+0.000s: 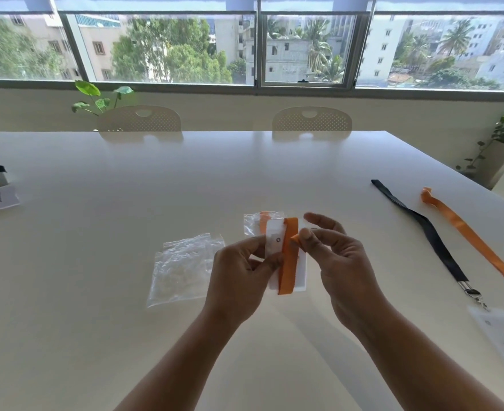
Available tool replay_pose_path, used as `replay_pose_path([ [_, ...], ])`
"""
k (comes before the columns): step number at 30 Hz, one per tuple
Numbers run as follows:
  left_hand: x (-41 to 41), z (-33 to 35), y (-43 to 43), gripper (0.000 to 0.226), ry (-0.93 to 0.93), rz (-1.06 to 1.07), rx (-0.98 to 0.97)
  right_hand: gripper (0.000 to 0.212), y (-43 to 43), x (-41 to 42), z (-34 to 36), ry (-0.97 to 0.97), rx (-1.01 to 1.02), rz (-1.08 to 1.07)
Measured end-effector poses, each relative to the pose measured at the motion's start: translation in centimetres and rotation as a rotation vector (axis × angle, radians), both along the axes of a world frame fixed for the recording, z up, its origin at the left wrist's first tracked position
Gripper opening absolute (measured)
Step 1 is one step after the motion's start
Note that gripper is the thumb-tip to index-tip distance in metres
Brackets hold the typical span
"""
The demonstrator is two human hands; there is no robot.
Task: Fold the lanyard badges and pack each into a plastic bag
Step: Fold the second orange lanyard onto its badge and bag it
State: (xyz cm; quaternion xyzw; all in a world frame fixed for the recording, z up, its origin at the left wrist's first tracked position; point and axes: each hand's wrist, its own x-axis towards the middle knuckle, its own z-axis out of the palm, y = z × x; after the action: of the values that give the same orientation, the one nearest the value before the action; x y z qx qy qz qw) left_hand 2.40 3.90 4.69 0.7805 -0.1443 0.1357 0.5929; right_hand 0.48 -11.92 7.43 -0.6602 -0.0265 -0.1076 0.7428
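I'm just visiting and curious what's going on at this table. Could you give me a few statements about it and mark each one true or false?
1. The left hand holds a white badge wrapped with an orange lanyard. True.
2. The right hand rests flat on the table. False: it is raised, pinching the orange lanyard's end.
3. An empty plastic bag lies left of the hands. True.
4. The black lanyard is already bagged. False: it lies stretched out loose on the table.

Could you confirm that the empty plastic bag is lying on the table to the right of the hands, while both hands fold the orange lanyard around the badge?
Not quite: the head view shows the empty plastic bag lying left of the hands. Otherwise right.
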Motion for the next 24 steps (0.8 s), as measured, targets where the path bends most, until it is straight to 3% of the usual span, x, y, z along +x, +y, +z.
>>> replay_pose_path([
  [6, -0.4, 0.1, -0.8, 0.020, 0.086, -0.112, -0.084, 0.035, 0.3, 0.3, -0.9, 0.058, 0.232, 0.089],
  [11, -0.8, -0.6, -1.2, 0.012, 0.214, -0.119, -0.182, 0.041, 0.3, 0.4, -2.3, 0.077, 0.257, 0.126],
  [20, 0.3, -1.6, -0.9, 0.013, 0.234, 0.005, -0.067, 0.035, -0.5, 0.9, -4.7, 0.031, 0.031, 0.181],
  [24, 1.2, -1.5, 0.2, 0.028, 0.226, -0.048, 0.049, 0.049, -0.7, 1.3, -5.5, -0.031, -0.080, 0.199],
])
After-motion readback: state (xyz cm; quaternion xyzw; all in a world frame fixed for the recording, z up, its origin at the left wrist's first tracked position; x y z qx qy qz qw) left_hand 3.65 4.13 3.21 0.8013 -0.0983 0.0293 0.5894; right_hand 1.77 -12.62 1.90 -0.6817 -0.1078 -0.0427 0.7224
